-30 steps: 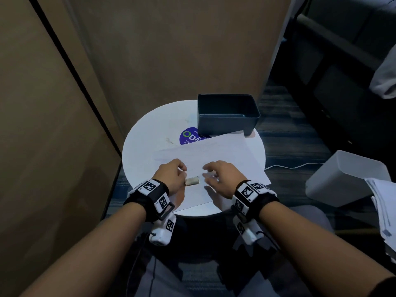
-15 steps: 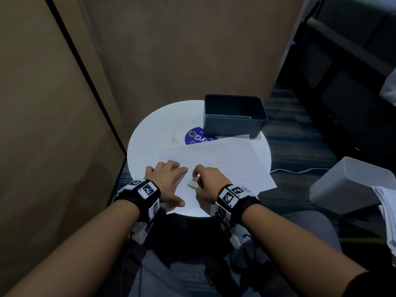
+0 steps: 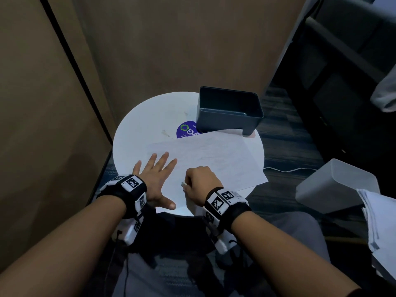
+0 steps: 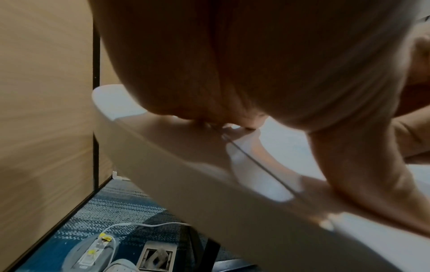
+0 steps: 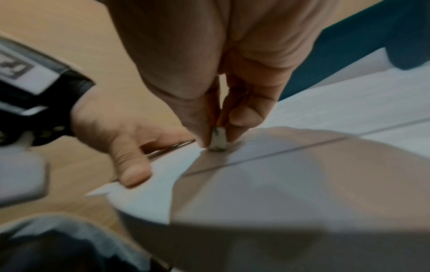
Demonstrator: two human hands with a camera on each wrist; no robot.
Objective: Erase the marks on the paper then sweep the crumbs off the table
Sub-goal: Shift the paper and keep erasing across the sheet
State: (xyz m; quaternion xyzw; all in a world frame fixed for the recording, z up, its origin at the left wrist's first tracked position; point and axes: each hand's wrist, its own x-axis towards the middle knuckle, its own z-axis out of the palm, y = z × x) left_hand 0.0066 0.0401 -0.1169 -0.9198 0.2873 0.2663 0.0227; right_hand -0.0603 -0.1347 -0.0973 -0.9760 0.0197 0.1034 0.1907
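Observation:
A white sheet of paper (image 3: pixel 214 159) with faint marks lies on the round white table (image 3: pixel 137 133), its right corner hanging past the rim. My left hand (image 3: pixel 157 179) rests flat on the paper's left part, fingers spread and straight; its thumb (image 5: pixel 130 165) presses the sheet near the table edge. My right hand (image 3: pixel 199 183) pinches a small grey-white eraser (image 5: pixel 218 139) between thumb and fingers, its tip touching the paper (image 5: pixel 325 117) near the front edge. In the head view only a sliver of the eraser (image 3: pixel 183 184) shows. The left wrist view shows mostly palm (image 4: pixel 256 64) on the table rim (image 4: pixel 186 174).
A dark grey open bin (image 3: pixel 229 110) stands at the table's back right, next to a purple sticker (image 3: pixel 186 129). Brown partition walls (image 3: pixel 171 50) close in left and behind. A pale plastic bin (image 3: pixel 334 187) and a paper stack (image 3: pixel 379 221) sit on the floor to the right.
The eraser passed from my left hand to my right, which now pinches it against the paper. My left hand opened and spread flat on the sheet.

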